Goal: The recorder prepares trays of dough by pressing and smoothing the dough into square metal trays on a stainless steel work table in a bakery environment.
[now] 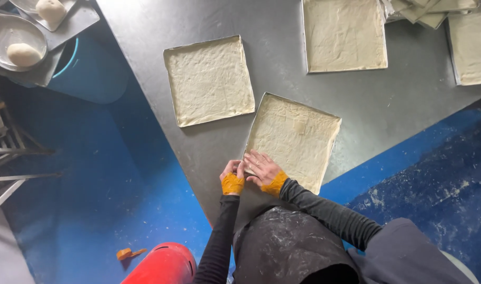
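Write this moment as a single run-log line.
left hand: at near corner of tray | right hand: flat on dough sheet | square tray: on steel table

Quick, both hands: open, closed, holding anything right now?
Left hand: fingers curled at the near corner of the square dough tray; whether it grips the rim cannot be told.
Right hand: open, flat on the dough sheet, holding nothing.
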